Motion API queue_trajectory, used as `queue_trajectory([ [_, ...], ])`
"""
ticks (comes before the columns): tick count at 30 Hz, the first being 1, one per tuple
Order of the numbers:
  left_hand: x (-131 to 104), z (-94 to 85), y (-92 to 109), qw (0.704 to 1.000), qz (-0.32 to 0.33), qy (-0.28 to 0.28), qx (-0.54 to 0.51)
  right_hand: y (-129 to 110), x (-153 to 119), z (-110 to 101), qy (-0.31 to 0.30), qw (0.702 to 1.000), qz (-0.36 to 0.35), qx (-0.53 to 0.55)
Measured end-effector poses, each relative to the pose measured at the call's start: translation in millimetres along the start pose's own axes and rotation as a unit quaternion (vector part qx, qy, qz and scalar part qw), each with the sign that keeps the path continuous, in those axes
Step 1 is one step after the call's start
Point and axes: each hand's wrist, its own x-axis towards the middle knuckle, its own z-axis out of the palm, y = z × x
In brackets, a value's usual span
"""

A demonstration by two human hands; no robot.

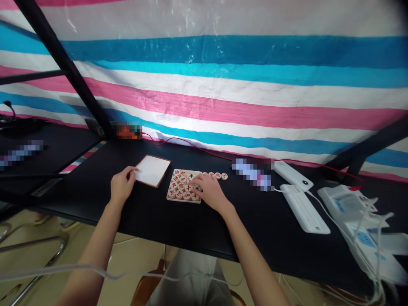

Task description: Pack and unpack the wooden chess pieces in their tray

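Observation:
A shallow white tray (184, 201) holds rows of round Chinese chess pieces (179, 194), most with red characters and a few with black. Over the tray's right side is my right hand (210, 191), its fingers apart and the tips on or just above the pieces; part of the tray is hidden beneath it. Beyond that hand, several more pieces (224, 176) lie in a row on the black table. To the left lies a square box lid (153, 171), white inside with a brown rim. My left hand (123, 185) has curled fingers pinched at its left corner.
Along the right stand a white phone-like device (293, 175), a long white power bank (304, 208) and a power strip (360, 229) with tangled cables. A red cable (191, 145) runs along the back of the black table (153, 221). Striped sheeting (223, 97) hangs behind.

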Motion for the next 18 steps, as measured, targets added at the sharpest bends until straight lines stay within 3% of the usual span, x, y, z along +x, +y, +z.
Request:
queue_trajectory([
  [9, -0.7, -0.7, -0.2, 1.0, 0.002, -0.006, -0.002, -1.9, 26.4, -13.2, -0.068, 0.996, -0.052, -0.022],
  [12, -1.4, -0.8, -0.2, 1.0, 0.009, -0.005, -0.003, 6.2, 22.9, -23.4, -0.009, 0.999, -0.036, 0.001],
  [15, -0.6, -1.7, 0.0, 1.0, 0.018, 0.002, -0.003, 25.4, 7.0, -32.0, 0.076, 0.997, 0.026, 0.014],
  [18, -0.9, -3.1, 1.8, 0.999, 0.03, 0.015, -0.006, 44.1, -15.5, -31.6, 0.119, 0.989, 0.083, 0.011],
])
